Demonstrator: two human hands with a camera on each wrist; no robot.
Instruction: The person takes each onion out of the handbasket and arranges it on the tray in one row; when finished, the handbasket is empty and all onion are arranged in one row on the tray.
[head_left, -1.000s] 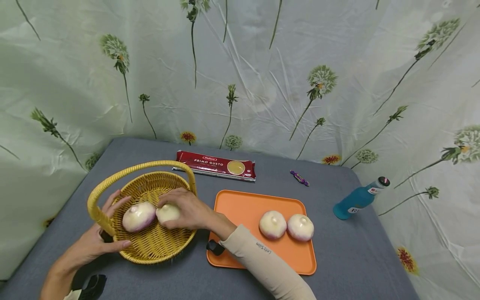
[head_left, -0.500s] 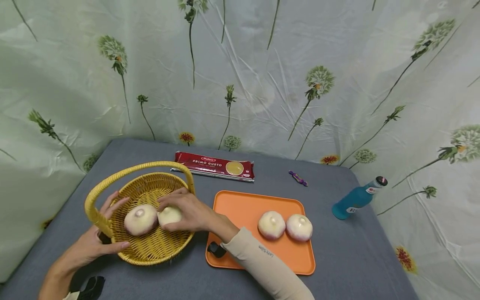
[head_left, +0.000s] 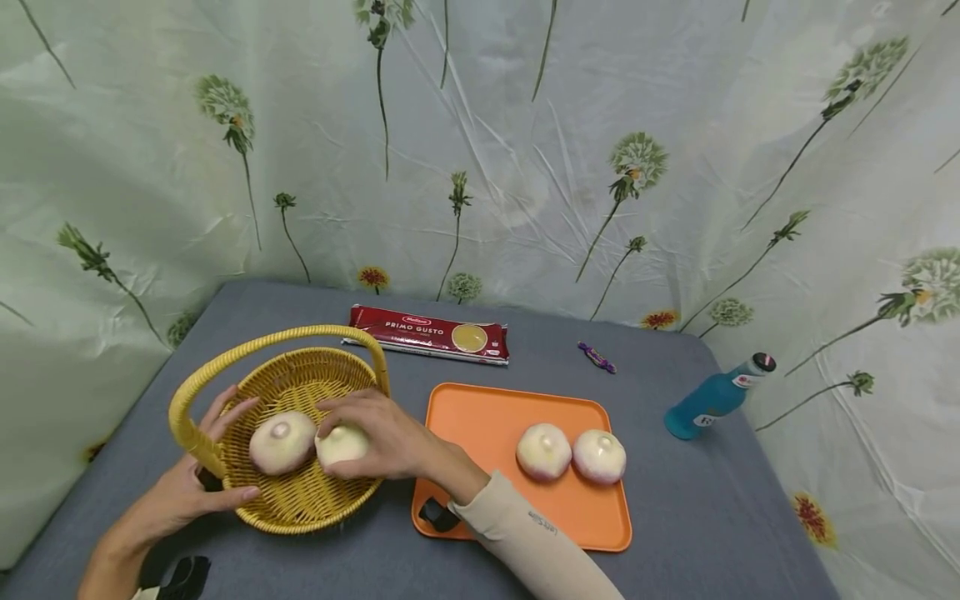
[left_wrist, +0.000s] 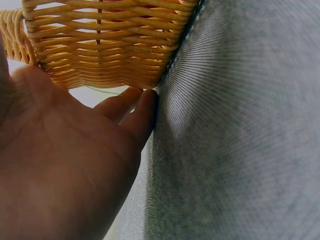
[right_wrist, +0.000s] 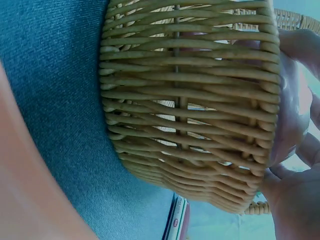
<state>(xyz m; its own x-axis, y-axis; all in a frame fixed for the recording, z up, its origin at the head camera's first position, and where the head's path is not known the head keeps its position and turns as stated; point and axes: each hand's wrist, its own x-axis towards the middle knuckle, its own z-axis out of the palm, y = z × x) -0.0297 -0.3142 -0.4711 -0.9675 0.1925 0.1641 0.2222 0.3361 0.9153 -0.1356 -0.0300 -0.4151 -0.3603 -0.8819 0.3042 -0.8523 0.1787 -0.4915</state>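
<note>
Right hand (head_left: 378, 433) is curled round a pale, round, purple-tinged turnip (head_left: 341, 443) inside the yellow woven wicker basket (head_left: 300, 500), and it sits touching a second turnip of the same kind (head_left: 282, 442) just to its left. Keep your fingers wrapped low on it and, I'd say, lift straight up so it clears the arched handle (head_left: 262, 343) and doesn't nudge its neighbour. Your forearm in its beige sleeve (head_left: 532, 542) crosses the near left corner of the flat orange plastic tray (head_left: 480, 417), wrist bent down into the basket. Left hand (head_left: 187, 492) is spread against the basket's outer wall, fingers straight, holding nothing, steadying it on the grey cloth-covered table (head_left: 712, 517); keep that pressure on. Two more turnips (head_left: 572, 454) lie side by side on the tray.
</note>
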